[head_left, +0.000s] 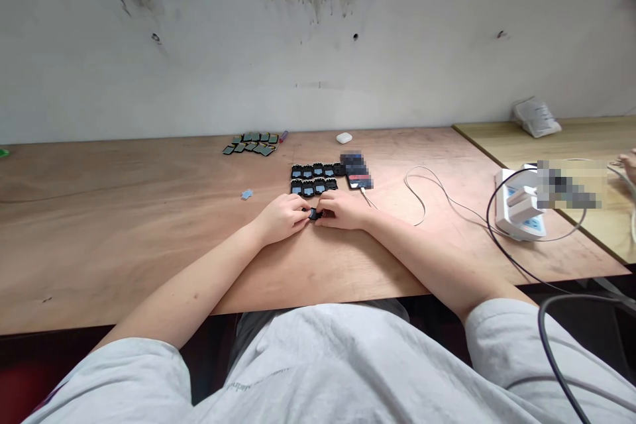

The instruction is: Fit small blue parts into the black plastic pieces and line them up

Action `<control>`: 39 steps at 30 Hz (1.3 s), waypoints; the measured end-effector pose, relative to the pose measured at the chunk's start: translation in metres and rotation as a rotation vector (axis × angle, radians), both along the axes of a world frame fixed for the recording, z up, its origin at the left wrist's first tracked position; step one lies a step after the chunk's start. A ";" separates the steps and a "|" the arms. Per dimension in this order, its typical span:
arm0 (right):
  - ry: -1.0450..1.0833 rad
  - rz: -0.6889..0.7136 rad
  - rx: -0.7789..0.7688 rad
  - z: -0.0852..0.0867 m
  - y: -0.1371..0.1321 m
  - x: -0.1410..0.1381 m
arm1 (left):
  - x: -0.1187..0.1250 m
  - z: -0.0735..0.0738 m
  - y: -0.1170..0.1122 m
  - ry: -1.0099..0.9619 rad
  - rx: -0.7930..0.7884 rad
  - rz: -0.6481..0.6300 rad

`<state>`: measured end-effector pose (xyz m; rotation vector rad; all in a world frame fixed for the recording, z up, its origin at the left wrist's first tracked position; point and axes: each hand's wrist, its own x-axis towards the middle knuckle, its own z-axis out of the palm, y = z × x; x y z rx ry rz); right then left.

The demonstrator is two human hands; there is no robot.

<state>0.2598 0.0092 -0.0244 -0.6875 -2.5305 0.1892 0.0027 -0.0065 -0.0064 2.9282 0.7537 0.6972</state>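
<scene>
Between my two hands, low over the wooden table (163,238), is a small black plastic housing (314,214) with a bluish patch on it. The fingers of my left hand (284,218) are closed on its left side. My right hand (342,210) pinches its right side. Just beyond my fingers lie two rows of similar black housings (318,171), several with light-blue pieces in them. A small loose light-blue piece (247,195) rests on the table to the left of my left hand.
Several dark-edged green boards (253,143) lie at the back, beside a small screwdriver (283,136). A white earbud case (344,138) and a plugged-in phone (358,175) are beyond my right hand. A power strip (519,205) with cables stands right. Another person's hand (629,164) shows at the right edge.
</scene>
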 end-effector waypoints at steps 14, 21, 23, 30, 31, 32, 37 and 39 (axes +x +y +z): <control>0.026 -0.002 -0.028 0.000 0.002 0.001 | -0.005 -0.004 0.003 -0.118 -0.152 -0.048; 0.018 0.008 -0.028 -0.001 0.004 0.001 | -0.007 -0.008 0.006 -0.058 -0.115 -0.016; 0.019 0.014 -0.029 -0.002 0.005 0.001 | -0.007 -0.010 0.007 -0.062 -0.103 -0.014; 0.034 0.014 -0.010 0.000 0.002 0.000 | -0.005 -0.007 0.007 -0.004 -0.133 0.033; 0.036 0.016 -0.008 0.000 0.002 0.000 | -0.005 -0.005 0.007 0.010 -0.135 0.039; 0.038 0.020 -0.005 0.001 0.002 0.000 | -0.004 -0.004 0.008 0.022 -0.134 0.045; 0.007 0.021 -0.009 0.002 0.003 0.000 | -0.003 -0.004 0.010 0.029 -0.148 0.058; -0.008 0.013 -0.005 0.002 0.003 0.000 | -0.004 -0.006 0.011 0.007 -0.173 0.062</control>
